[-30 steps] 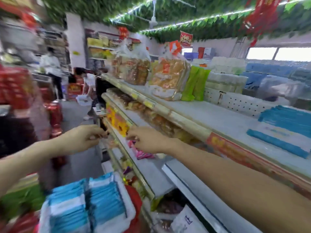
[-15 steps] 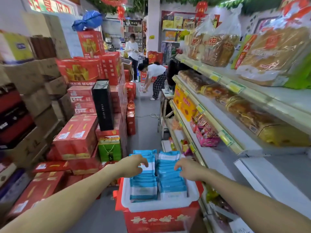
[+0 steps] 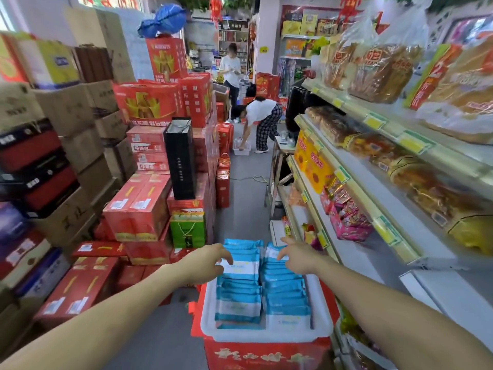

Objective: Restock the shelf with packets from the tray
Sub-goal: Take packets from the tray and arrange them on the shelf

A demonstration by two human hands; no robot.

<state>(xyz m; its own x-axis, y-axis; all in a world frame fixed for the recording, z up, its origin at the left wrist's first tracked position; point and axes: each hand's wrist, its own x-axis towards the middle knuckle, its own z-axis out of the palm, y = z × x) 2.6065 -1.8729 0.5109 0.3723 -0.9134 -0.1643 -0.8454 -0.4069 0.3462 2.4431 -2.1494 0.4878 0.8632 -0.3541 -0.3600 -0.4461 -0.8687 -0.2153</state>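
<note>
A white tray (image 3: 266, 336) sits on a red box low in the aisle. It holds two rows of blue and white packets, a left row (image 3: 238, 297) and a right row (image 3: 286, 299). My left hand (image 3: 205, 263) hovers over the far end of the left row, its curved fingertips touching the top packet. My right hand (image 3: 298, 256) reaches over the far end of the right row with its fingers spread and touching the packets' upper edges. Neither hand has a packet lifted. The shelf unit (image 3: 378, 228) runs along my right.
Bread bags (image 3: 373, 68) and snack packs (image 3: 346, 217) fill the upper shelves; a bare grey shelf board (image 3: 354, 259) lies beside the tray. Stacked red cartons (image 3: 138, 206) and brown boxes wall the left. Two people (image 3: 262, 118) stand farther down the narrow aisle.
The view swung from the shelf down to the tray. Both hands left the shelf edge and came down onto the far ends of the two packet rows.
</note>
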